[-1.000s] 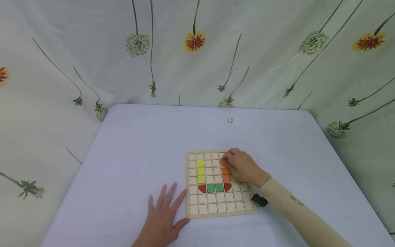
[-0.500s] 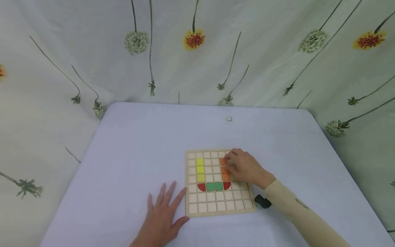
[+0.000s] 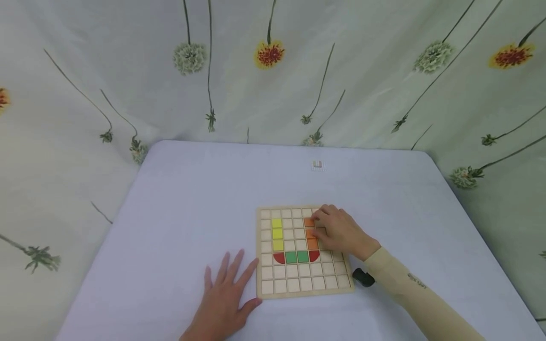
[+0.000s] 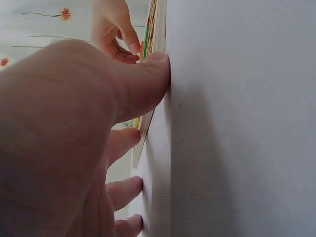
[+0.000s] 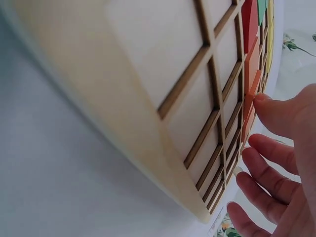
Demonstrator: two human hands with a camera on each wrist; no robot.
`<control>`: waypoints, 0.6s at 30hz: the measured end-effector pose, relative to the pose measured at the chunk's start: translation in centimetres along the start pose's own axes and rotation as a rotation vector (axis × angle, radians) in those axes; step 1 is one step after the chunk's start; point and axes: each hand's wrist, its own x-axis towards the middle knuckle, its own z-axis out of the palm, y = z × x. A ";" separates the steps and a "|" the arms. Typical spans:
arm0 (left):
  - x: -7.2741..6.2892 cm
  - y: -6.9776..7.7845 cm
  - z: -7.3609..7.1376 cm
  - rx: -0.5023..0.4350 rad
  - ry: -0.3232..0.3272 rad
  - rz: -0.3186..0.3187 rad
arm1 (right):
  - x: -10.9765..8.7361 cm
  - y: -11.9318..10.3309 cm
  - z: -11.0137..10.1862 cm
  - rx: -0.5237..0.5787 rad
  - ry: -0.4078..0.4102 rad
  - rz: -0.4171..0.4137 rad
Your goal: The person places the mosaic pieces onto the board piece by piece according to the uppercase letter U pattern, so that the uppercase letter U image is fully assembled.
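A square wooden grid board (image 3: 304, 296) lies on the table. On it a U shape is laid out: yellow square tiles (image 3: 277, 233) on the left, orange tiles (image 3: 313, 244) on the right, and green tiles (image 3: 296, 257) between two red rounded tiles (image 3: 279, 258) below. My right hand (image 3: 341, 230) is over the orange column, thumb and forefinger at either side of the upper orange tile (image 5: 250, 116), which they pinch. My left hand (image 3: 223, 303) is spread flat beside the board's left edge, its thumb (image 4: 153, 74) and a finger touching that edge.
A small card (image 3: 318, 166) printed with a grid and a coloured U-like figure lies near the table's far edge. A black device (image 3: 363, 277) sits by the right sleeve (image 3: 409, 289). Flowered cloth (image 3: 367, 85) hangs behind the white table.
My right hand has shifted slightly to the right, still over the orange tiles, and more of the upper one shows. My left hand stays by the board's edge.
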 end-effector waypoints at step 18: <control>0.0 0.2 -0.4 -0.014 -0.015 -0.010 | -0.3 -0.3 -0.6 -0.014 -0.020 0.038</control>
